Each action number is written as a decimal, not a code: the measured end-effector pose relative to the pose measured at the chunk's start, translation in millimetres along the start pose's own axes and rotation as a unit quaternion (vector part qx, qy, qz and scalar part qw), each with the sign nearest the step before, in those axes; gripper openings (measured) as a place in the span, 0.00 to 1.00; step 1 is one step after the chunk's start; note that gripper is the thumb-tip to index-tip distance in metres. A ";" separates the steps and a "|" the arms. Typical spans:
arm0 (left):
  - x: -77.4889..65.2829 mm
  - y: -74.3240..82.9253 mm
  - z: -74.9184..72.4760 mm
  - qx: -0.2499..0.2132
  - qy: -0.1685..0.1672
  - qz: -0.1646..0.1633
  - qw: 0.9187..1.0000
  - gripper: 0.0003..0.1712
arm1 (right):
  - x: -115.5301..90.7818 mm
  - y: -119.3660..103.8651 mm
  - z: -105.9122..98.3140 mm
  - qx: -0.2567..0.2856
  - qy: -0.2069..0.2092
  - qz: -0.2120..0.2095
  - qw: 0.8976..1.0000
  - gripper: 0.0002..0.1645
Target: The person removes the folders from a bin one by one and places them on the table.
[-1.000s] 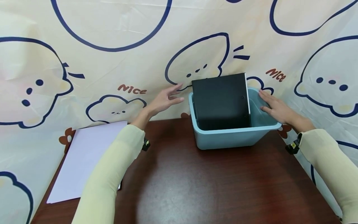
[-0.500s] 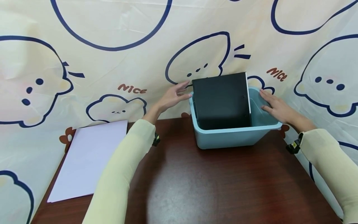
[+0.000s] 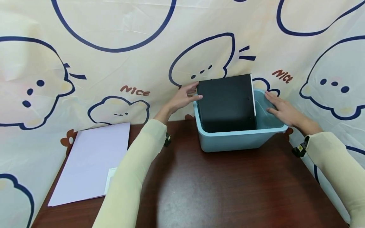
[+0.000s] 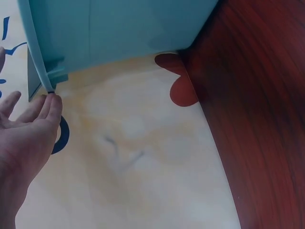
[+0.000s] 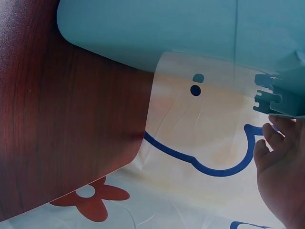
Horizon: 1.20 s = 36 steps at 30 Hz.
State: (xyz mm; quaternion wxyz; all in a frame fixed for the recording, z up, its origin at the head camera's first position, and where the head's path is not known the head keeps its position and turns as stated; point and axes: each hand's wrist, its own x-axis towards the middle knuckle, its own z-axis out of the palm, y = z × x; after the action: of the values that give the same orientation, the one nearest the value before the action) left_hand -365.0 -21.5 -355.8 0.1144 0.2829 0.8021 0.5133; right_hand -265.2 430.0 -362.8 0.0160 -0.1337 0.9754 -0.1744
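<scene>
A light blue plastic bin point(image 3: 228, 141) stands at the back right of the table. Leaning in it is a flat black panel point(image 3: 226, 103) with a white right edge, its top above the rim. My left hand point(image 3: 182, 98) is at the bin's left end, thumb overlapping the panel's left edge; in the left wrist view its straight fingertips point(image 4: 52, 102) touch the rim from below. My right hand point(image 3: 285, 110) grips the bin's right end, thumb inside. The right wrist view shows its fingers point(image 5: 274, 136) bent under the rim.
White sheets point(image 3: 88, 161) lie at the table's left, with a small pale card point(image 3: 109, 180) on them, partly behind my left sleeve. A cloth point(image 3: 119, 72) printed with cartoon animals hangs behind the dark wooden table point(image 3: 216, 190).
My left hand has moved right, from short of the bin to its left rim. The pale card has come into view beside the left sleeve. The right hand and bin stay put.
</scene>
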 end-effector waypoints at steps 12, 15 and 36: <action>4.0 4.0 6.9 -0.010 0.012 0.003 1.000 0.49 | -1.8 -0.3 0.8 0.009 0.011 -0.009 1.000 0.44; 5.5 4.8 8.8 -0.007 0.017 0.011 1.000 0.49 | -1.6 -0.3 0.6 0.012 0.013 -0.013 1.000 0.44; 18.7 25.2 38.2 0.003 -0.016 0.029 0.999 0.52 | -1.4 -0.6 0.0 0.004 0.015 -0.017 1.000 0.44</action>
State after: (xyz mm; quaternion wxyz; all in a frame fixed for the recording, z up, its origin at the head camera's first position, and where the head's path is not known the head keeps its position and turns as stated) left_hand -353.7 26.0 -348.5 0.1114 0.3145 0.7934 0.5090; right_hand -263.7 429.8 -362.6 -0.0013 -0.1473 0.9725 -0.1805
